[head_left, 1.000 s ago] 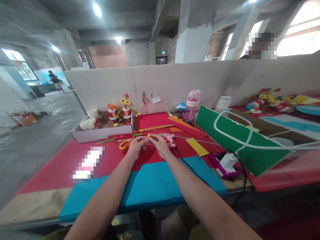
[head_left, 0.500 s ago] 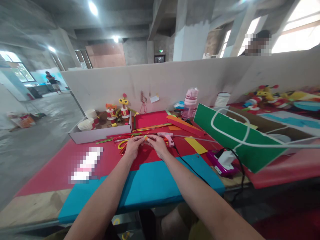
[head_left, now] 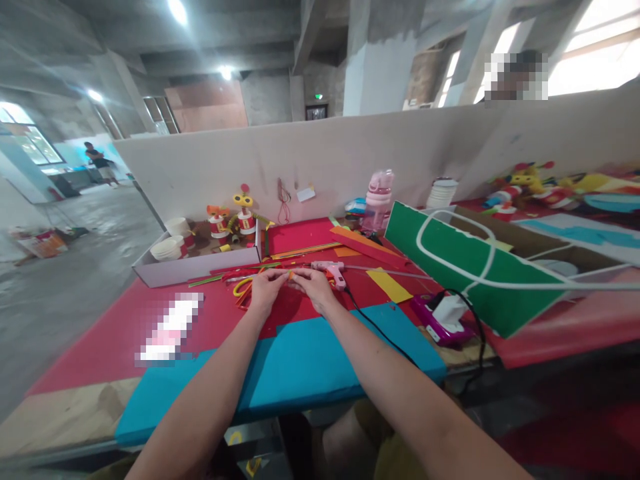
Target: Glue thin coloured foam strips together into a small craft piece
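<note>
My left hand and my right hand meet above the red tabletop, fingertips pinched together. Between them is a small orange piece, mostly covered by the fingers, so its kind is unclear. Just past my right hand lies a pink glue gun with a black cord. Beside my left hand are yellow-handled scissors and a heap of thin red and orange strips. A blue sheet or pad lies under my forearms at the table's front edge.
A white tray at the back left holds paper cups and toy robot figures. To the right stand a green-sided box with a looping white cable, and a purple power strip. A pink bottle stands by the partition.
The view has shifted slightly. My hands stay together at the same place; the green bit seen at the fingertips before no longer shows, only orange.
</note>
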A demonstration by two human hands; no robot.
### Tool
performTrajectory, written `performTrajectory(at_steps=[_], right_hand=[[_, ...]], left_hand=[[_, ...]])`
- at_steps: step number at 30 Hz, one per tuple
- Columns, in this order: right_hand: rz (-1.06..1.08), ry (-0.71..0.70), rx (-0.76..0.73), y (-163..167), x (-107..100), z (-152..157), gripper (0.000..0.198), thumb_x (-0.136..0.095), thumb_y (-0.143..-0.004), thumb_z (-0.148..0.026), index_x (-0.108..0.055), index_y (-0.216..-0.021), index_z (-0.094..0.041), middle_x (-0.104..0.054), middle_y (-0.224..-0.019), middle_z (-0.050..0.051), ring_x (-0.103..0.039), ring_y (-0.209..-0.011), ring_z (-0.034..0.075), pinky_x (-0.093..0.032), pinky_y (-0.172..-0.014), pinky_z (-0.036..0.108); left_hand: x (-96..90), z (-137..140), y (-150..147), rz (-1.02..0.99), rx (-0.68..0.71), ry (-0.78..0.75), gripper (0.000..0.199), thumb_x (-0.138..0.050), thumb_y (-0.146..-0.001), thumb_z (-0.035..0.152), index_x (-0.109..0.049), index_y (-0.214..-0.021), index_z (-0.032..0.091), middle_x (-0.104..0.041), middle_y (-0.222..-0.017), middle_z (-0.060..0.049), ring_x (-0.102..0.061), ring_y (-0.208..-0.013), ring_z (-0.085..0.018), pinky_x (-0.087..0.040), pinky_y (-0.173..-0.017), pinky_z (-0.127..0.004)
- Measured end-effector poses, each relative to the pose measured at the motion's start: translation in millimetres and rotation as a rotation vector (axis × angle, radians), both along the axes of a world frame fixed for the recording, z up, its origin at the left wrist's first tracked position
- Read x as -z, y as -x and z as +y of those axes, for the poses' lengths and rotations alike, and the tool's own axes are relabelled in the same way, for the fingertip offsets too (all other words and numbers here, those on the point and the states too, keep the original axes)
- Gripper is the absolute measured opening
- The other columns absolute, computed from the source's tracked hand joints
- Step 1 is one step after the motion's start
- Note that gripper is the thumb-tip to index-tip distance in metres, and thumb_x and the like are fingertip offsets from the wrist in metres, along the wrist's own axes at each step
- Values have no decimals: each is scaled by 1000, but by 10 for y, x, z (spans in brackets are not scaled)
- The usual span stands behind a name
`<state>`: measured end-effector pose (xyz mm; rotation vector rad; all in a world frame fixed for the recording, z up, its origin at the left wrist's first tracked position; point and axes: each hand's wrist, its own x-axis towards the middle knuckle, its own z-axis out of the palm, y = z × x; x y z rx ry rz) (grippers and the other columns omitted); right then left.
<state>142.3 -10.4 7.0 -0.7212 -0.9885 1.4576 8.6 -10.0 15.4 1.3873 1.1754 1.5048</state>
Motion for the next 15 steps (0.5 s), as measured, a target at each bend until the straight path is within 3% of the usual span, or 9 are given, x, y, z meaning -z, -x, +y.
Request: performTrajectory(at_steps=[6,15], right_hand=[[25,24,9,-33,11,13,25,-82,-57,-27,-73,-78,-16,-73,-79,4,-68,-71,15,-55,-86,37],[54,39,17,-44,63,70,22,-81,-59,-25,-72,-76,-15,-71,-73,3,-67,-66,14,-56,-83,38]], left_hand=[[-60,-43,5,361,-35,-287,11,-68,-72,19,-76,-77,23,-68,-77,-5,-60,-72,-17,-46,-71,-29],[-69,-82,-8,598,-14,-456,25,-55,-78,11,-74,-89,22,-67,-88,-6,-61,-81,-18,-48,-77,-30]])
